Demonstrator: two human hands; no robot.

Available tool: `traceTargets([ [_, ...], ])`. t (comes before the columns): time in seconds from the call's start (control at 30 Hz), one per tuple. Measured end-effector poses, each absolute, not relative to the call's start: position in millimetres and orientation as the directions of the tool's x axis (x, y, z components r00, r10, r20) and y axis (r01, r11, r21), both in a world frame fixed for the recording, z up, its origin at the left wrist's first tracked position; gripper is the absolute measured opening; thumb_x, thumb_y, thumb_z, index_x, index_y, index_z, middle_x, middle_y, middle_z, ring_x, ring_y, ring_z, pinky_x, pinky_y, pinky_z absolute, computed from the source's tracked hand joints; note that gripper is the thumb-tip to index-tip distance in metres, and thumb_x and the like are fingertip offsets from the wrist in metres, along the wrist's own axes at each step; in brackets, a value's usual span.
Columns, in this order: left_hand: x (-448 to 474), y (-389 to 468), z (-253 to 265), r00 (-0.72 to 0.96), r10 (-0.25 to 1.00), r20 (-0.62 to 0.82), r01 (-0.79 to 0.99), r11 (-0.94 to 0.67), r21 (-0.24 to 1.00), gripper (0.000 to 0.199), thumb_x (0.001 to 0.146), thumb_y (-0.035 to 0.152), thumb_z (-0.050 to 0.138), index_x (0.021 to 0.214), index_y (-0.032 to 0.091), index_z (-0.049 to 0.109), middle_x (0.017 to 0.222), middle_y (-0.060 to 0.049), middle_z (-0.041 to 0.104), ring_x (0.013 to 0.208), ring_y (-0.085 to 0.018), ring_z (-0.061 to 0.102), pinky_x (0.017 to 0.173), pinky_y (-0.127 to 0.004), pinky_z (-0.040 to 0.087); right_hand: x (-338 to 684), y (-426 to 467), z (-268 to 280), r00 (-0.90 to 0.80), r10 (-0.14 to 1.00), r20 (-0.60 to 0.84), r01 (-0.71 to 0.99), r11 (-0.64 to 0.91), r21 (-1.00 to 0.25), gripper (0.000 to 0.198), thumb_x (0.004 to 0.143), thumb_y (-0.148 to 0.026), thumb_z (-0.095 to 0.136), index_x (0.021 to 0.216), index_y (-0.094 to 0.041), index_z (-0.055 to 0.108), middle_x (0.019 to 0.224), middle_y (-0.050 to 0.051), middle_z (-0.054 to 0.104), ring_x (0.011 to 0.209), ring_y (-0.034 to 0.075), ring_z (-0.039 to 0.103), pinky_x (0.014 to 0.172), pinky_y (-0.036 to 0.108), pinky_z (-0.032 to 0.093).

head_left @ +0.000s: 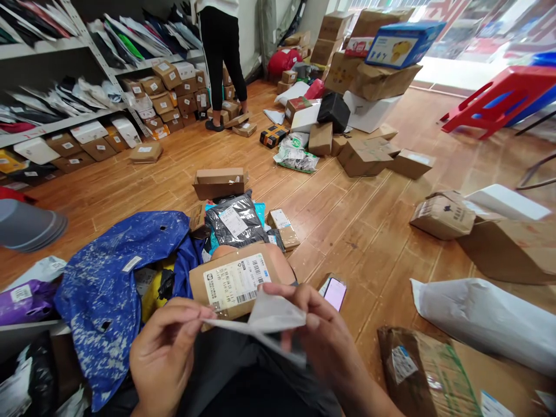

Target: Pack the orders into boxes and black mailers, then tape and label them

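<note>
Between my two hands is a thin whitish sheet (273,315), folded and partly blurred. My left hand (167,347) pinches its narrow left end between thumb and fingers. My right hand (321,324) grips the wider right end, its fingers partly smeared. Just behind the sheet, a brown cardboard parcel (197,284) with a large printed label rests by my legs, and the sheet hides part of its lower edge. Beyond it a black plastic mailer (217,223) with a white label lies on other packages. To the right, a phone (335,294) with a lit screen is on the floor.
A blue sack (108,255) spreads out at the left. Shelves (47,130) of parcels line the back left, where a person (219,52) stands. Boxes (365,153) pile up on the wooden floor at the back. Cartons (417,370) and a red stool (495,95) are at the right.
</note>
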State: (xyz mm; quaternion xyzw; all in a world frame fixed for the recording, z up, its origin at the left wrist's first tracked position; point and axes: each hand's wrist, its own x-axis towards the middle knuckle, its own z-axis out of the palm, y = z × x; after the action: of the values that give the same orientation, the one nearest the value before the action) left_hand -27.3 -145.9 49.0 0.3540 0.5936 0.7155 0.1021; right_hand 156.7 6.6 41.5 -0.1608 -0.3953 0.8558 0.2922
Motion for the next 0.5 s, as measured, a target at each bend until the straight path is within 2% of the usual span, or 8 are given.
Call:
traceTargets([
  [0.07, -26.6, -144.3, 44.1, -0.816, 0.492, 0.304, 0.220, -0.221, 0.950, 0.010, 0.092, 0.017, 0.081, 0.098, 0.025, 0.079, 0.092, -0.001, 0.078, 0.085, -0.015, 0.076, 0.077, -0.021, 0.064, 157.9, 13.9, 43.6, -0.725, 0.685, -0.080, -0.426, -0.535, -0.730, 0.025, 0.097, -0.044, 0.076, 0.088, -0.024, 0.065, 0.102, 0.009, 0.073, 0.109, 0.028, 0.072, 0.054, 0.021, 0.054],
  [0.13, -28.6, -142.1, 41.3, -0.846, 0.483, 0.226, 0.169, -0.159, 0.973, 0.014, 0.087, 0.019, 0.087, 0.097, 0.024, 0.080, 0.094, -0.001, 0.078, 0.087, -0.015, 0.077, 0.078, -0.019, 0.063, 157.5, 23.3, 43.7, -0.617, 0.780, -0.106, -0.472, -0.474, -0.743, 0.024, 0.094, -0.042, 0.078, 0.086, -0.023, 0.066, 0.082, 0.003, 0.062, 0.101, 0.026, 0.072, 0.053, 0.021, 0.057],
  [0.23, -34.1, -136.7, 39.1, -0.874, 0.473, 0.108, 0.072, -0.094, 0.993, 0.020, 0.082, 0.024, 0.092, 0.099, 0.024, 0.081, 0.094, -0.001, 0.080, 0.085, -0.015, 0.077, 0.079, -0.019, 0.063, 156.4, 37.9, 39.3, -0.413, 0.904, -0.112, -0.528, -0.338, -0.779, 0.020, 0.089, -0.033, 0.079, 0.080, -0.022, 0.063, 0.076, -0.002, 0.051, 0.080, 0.017, 0.066, 0.060, 0.022, 0.060],
  [0.37, -41.8, -123.1, 37.3, -0.898, 0.437, -0.049, -0.110, -0.115, 0.987, 0.028, 0.076, 0.034, 0.097, 0.095, 0.022, 0.081, 0.087, -0.002, 0.080, 0.076, -0.014, 0.075, 0.072, -0.019, 0.063, 157.9, 51.0, 30.1, -0.315, 0.943, -0.104, -0.560, -0.273, -0.782, 0.016, 0.084, -0.025, 0.073, 0.076, -0.022, 0.058, 0.071, -0.004, 0.045, 0.061, 0.012, 0.049, 0.044, 0.016, 0.042],
  [0.5, -50.8, -111.7, 37.1, -0.915, 0.374, -0.151, -0.201, -0.098, 0.975, 0.039, 0.065, 0.040, 0.102, 0.089, 0.018, 0.080, 0.081, -0.003, 0.079, 0.073, -0.015, 0.075, 0.068, -0.021, 0.063, 165.9, 60.7, 25.9, -0.261, 0.960, -0.099, -0.561, -0.234, -0.794, 0.017, 0.080, -0.021, 0.072, 0.076, -0.021, 0.056, 0.070, -0.005, 0.046, 0.055, 0.009, 0.039, 0.047, 0.016, 0.037],
])
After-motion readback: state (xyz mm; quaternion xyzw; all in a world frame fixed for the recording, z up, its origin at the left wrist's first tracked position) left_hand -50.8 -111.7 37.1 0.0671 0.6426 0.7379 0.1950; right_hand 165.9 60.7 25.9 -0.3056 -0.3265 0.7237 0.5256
